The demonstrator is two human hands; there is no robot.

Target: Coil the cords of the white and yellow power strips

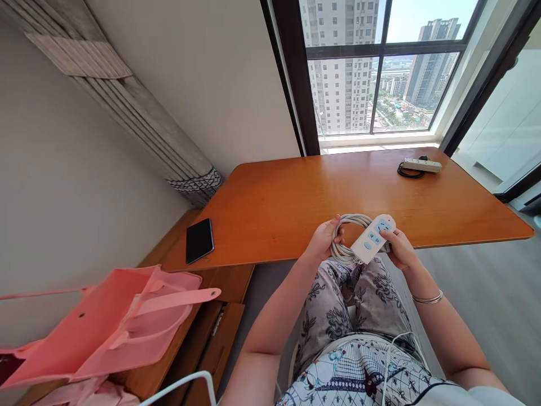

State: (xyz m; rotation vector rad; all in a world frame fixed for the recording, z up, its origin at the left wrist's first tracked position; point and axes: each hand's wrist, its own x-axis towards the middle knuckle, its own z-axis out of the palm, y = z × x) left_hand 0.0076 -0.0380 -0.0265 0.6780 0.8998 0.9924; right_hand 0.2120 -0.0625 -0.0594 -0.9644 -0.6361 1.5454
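Note:
A white power strip with light blue socket faces is held over my lap, near the table's front edge. My right hand grips its right end, thumb on the top face. Beside the strip's left side is its coiled white cable. My left hand has its fingers wrapped round the left part of that coil. The fingertips under the strip are hidden.
On the orange-brown table, a black phone or tablet lies at the left edge. Another power strip with a black cord sits at the back right. A pink bag stands at lower left. A window is behind the table.

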